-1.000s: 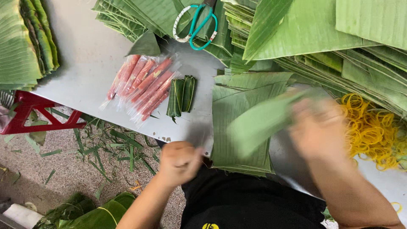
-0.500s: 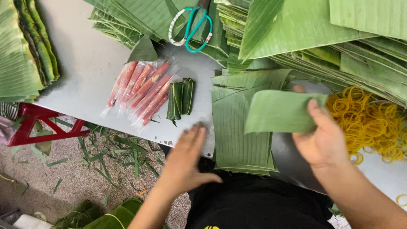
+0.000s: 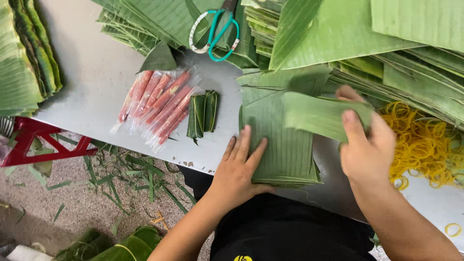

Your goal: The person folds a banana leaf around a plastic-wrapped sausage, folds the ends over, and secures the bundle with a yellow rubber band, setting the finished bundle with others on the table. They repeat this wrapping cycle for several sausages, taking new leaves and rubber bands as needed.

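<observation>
My left hand [image 3: 239,166] lies flat, fingers spread, on the near left corner of a stack of cut banana leaf sheets [image 3: 282,140] at the table's front edge. My right hand [image 3: 365,147] pinches one green leaf piece [image 3: 321,113] and holds it just above the stack's right side. Left of the stack lie two small leaf-wrapped rolls [image 3: 203,115] and a row of several pink sausages in clear plastic [image 3: 157,106].
A pile of yellow rubber bands [image 3: 425,142] sits to the right on the grey table [image 3: 92,82]. Green-handled scissors [image 3: 220,29] rest on large leaf piles [image 3: 338,34] at the back. More leaves [image 3: 24,53] lie far left. A red stool [image 3: 34,142] and leaf scraps are on the floor.
My left hand rose from below the table edge and came down flat on the leaf stack. My right hand carried the single leaf piece right and steadied it above the stack.
</observation>
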